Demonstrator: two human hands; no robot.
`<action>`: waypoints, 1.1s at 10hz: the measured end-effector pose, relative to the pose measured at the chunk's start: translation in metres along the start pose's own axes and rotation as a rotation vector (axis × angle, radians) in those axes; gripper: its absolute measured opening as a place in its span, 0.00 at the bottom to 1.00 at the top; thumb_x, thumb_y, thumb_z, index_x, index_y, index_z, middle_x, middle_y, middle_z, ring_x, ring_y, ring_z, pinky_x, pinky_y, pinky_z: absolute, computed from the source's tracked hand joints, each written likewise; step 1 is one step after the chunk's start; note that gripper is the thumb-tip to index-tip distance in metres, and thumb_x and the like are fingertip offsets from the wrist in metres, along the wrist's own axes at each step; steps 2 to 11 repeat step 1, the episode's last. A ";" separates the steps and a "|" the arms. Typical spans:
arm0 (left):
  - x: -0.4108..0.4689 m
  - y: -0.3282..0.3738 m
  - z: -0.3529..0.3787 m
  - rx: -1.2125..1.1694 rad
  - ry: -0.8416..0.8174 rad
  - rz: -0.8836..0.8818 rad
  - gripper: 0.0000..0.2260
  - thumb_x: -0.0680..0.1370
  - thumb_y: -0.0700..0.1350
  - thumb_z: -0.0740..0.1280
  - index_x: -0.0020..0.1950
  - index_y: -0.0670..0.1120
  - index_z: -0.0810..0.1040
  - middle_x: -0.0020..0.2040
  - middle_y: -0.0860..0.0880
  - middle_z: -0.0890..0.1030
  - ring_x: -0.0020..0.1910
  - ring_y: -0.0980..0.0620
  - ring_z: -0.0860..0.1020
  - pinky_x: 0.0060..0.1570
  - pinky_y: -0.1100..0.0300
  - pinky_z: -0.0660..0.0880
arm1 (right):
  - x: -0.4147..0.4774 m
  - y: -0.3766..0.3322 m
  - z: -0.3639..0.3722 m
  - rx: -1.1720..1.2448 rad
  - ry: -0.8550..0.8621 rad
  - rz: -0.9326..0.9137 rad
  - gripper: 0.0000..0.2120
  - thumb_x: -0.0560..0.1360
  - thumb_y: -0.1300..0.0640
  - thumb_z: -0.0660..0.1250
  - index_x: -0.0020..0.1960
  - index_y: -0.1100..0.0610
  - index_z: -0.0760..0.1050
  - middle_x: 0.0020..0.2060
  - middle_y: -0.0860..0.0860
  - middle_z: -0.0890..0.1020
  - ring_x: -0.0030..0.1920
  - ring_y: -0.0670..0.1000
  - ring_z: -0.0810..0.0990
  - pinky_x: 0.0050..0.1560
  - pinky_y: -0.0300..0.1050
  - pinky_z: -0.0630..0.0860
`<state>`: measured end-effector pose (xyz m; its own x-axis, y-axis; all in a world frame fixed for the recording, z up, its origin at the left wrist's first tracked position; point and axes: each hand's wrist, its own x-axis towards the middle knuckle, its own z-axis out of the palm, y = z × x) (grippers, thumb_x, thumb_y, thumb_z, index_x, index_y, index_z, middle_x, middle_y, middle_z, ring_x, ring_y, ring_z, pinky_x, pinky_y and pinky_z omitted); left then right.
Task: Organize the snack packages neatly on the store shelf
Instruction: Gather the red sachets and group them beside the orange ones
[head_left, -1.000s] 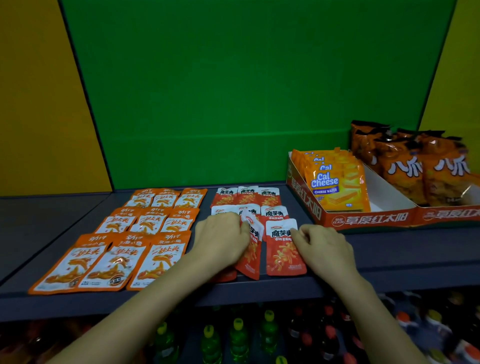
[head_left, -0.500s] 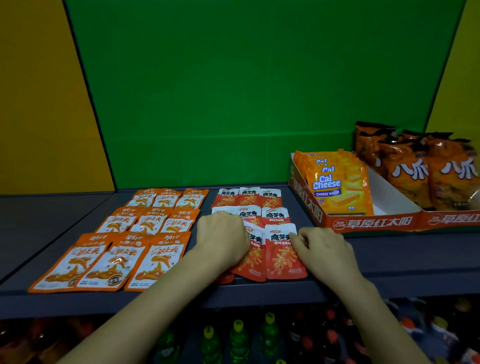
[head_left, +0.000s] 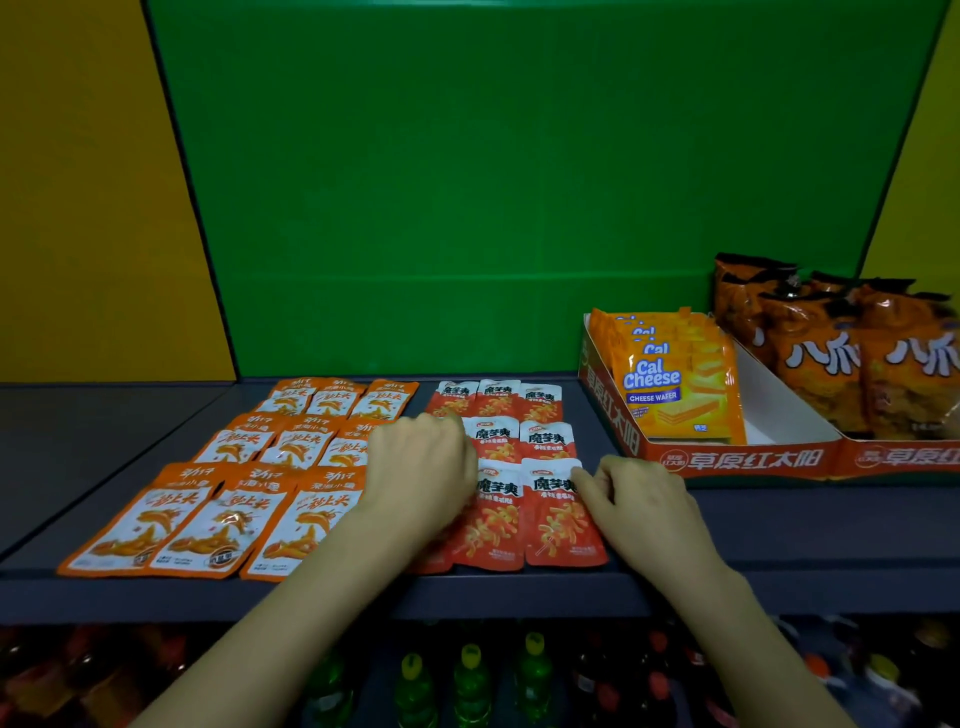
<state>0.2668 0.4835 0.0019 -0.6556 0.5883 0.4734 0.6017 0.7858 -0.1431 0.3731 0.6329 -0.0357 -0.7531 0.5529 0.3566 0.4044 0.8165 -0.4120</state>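
Red snack packets (head_left: 493, 431) lie flat in rows on the dark shelf (head_left: 779, 525), right of a block of orange packets (head_left: 228, 519). My left hand (head_left: 421, 473) rests knuckles-up on the front-left red packet, hiding most of it. The front-middle red packet (head_left: 491, 519) lies beside it. My right hand (head_left: 639, 499) presses its fingertips on the right edge of the front-right red packet (head_left: 558, 514). Neither hand lifts a packet.
An orange cardboard display tray (head_left: 748, 457) stands at the right with Cal Cheese wafer packs (head_left: 670, 384) and orange chip bags (head_left: 852, 353). Green and yellow panels back the shelf. Bottles (head_left: 470, 680) fill the level below the front edge.
The tilted front-middle red packet now lies straight beside its neighbour. Both hands shifted slightly, closing the front row together.
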 end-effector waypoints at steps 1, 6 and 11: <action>-0.007 -0.018 -0.012 -0.127 0.133 -0.054 0.12 0.80 0.53 0.54 0.51 0.46 0.71 0.45 0.47 0.81 0.46 0.44 0.79 0.32 0.58 0.63 | -0.004 0.003 -0.009 0.074 0.031 -0.040 0.14 0.78 0.45 0.58 0.40 0.53 0.68 0.37 0.46 0.76 0.41 0.49 0.76 0.38 0.45 0.72; -0.007 -0.018 -0.012 -0.127 0.133 -0.054 0.12 0.80 0.53 0.54 0.51 0.46 0.71 0.45 0.47 0.81 0.46 0.44 0.79 0.32 0.58 0.63 | -0.004 0.003 -0.009 0.074 0.031 -0.040 0.14 0.78 0.45 0.58 0.40 0.53 0.68 0.37 0.46 0.76 0.41 0.49 0.76 0.38 0.45 0.72; -0.007 -0.018 -0.012 -0.127 0.133 -0.054 0.12 0.80 0.53 0.54 0.51 0.46 0.71 0.45 0.47 0.81 0.46 0.44 0.79 0.32 0.58 0.63 | -0.004 0.003 -0.009 0.074 0.031 -0.040 0.14 0.78 0.45 0.58 0.40 0.53 0.68 0.37 0.46 0.76 0.41 0.49 0.76 0.38 0.45 0.72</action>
